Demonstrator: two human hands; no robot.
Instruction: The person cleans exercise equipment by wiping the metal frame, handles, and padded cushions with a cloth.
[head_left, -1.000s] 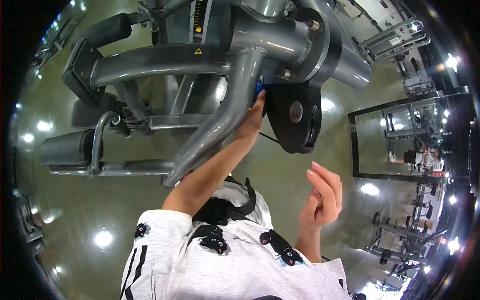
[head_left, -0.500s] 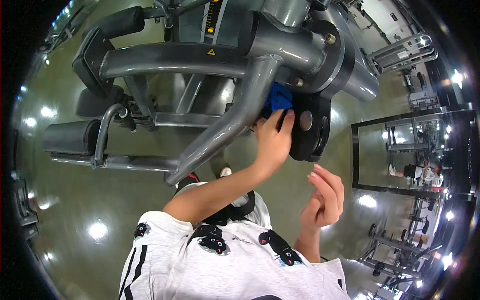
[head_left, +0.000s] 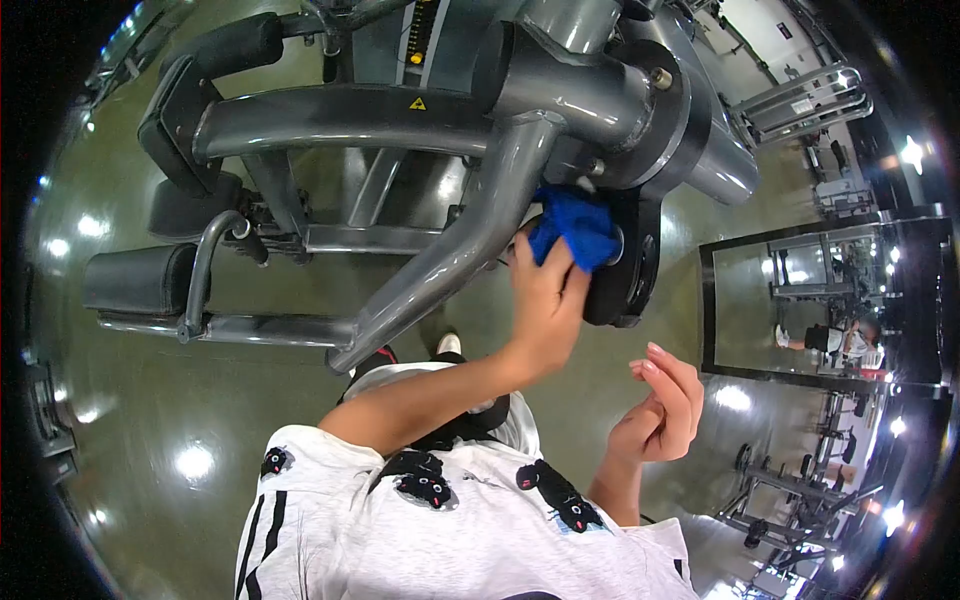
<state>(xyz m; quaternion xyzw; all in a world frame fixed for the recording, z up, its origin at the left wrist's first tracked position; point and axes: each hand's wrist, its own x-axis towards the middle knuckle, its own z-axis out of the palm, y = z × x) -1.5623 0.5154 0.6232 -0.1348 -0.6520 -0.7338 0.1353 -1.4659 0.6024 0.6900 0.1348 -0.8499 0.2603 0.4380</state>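
Spreading beneath everything, a glossy olive-green floor point(head_left: 250, 420) throws back the ceiling lights in bright round patches. A black-framed mirror point(head_left: 740, 300) stands to the right, showing a seated-looking reflected figure too small to read well; gym racks point(head_left: 800, 490) fill the area nearer on that side.

One grey tubular exercise machine point(head_left: 350, 120) takes up the upper middle. Counted on it: four black pads point(head_left: 140, 280) at its left, one yellow warning triangle point(head_left: 418, 104) on the horizontal tube, and one yellow knob point(head_left: 416, 58) by the weight-stack scale.

There is one blue cloth point(head_left: 575, 225), bunched against the black plate point(head_left: 612, 300) beneath the machine's thick round joint. The left hand point(head_left: 548, 305) grips it, fingers bent into the fabric. The right hand point(head_left: 660, 410) hangs over the floor, well apart from the cloth, fingers loosely curled and close together. The white shirt point(head_left: 450, 550) bears three black animal figures.
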